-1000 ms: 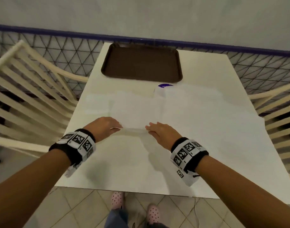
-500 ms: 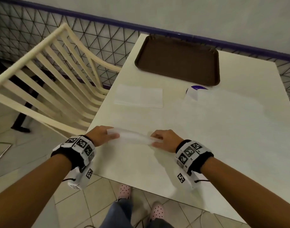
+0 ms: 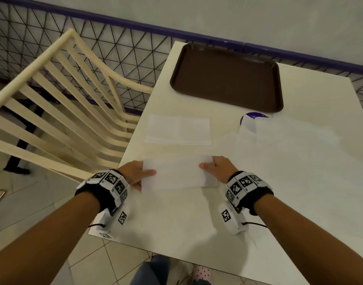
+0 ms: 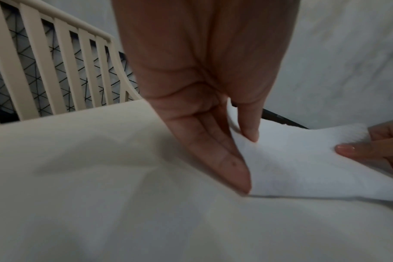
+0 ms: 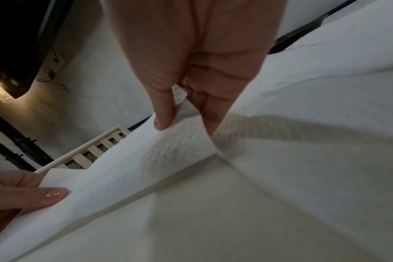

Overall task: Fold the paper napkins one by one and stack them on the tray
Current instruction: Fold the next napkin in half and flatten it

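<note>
A white paper napkin (image 3: 177, 174) hangs stretched between my hands just above the near left part of the cream table (image 3: 176, 219). My left hand (image 3: 138, 174) pinches its left end (image 4: 269, 159), thumb on top and fingers beneath. My right hand (image 3: 216, 168) pinches its right end (image 5: 168, 152) the same way. A second napkin (image 3: 177, 130), folded flat, lies on the table beyond them. The brown tray (image 3: 226, 77) stands at the far edge with nothing on it.
A purple-topped white item (image 3: 251, 120) sits just in front of the tray, beside more white paper (image 3: 289, 145) spread on the right. A cream slatted chair (image 3: 59, 103) stands close to the table's left edge. A black wire fence (image 3: 114, 44) runs behind.
The napkin has come up off the table and toward me, held flat between both hands. The camera has swung left, bringing the chair and the folded napkin into view.
</note>
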Tool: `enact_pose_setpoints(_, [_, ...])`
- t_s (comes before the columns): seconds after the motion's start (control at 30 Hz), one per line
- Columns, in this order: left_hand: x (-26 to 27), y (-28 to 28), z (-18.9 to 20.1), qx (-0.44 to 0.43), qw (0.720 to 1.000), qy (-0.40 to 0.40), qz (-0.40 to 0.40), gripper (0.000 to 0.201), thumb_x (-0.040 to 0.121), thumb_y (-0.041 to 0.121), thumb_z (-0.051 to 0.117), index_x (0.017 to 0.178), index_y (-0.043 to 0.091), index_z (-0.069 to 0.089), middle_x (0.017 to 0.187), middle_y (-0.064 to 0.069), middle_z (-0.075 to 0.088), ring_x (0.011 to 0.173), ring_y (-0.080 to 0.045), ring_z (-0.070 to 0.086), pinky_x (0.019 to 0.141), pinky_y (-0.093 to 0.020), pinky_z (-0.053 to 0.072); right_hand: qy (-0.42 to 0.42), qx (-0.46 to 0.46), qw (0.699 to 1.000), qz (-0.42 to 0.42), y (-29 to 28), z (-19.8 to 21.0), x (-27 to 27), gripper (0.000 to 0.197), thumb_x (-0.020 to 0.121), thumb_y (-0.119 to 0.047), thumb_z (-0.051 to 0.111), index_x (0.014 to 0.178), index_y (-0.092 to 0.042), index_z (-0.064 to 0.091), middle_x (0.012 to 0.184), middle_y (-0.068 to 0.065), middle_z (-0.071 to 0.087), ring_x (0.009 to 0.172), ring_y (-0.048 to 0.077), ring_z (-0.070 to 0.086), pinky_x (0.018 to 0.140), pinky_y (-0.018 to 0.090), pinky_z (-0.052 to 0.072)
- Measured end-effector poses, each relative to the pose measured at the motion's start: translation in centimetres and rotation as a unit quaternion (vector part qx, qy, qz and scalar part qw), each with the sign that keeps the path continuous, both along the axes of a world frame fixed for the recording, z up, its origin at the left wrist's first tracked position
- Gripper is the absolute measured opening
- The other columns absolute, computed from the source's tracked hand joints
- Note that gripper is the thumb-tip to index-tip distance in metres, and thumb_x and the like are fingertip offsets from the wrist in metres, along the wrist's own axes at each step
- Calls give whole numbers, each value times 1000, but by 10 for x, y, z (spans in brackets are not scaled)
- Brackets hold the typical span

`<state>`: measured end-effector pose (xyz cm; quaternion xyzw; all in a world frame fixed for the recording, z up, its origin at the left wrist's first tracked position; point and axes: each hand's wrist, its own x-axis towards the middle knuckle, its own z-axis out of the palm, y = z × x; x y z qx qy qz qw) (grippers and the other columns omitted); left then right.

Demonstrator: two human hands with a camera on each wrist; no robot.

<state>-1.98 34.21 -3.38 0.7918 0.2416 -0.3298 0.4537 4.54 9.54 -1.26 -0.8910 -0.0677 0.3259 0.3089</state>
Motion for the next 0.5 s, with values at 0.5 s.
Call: enact_pose_setpoints(0.5, [11,0,5,89,995,-32,-9,42,90,42,55,105,3,50,87,-21,67,76,-38,69,73,-46,58,-25,-100,994,-22,16,-17,10,34,96,-35,46,94,-2,52,107,21,58,105,30,53,80,30,35])
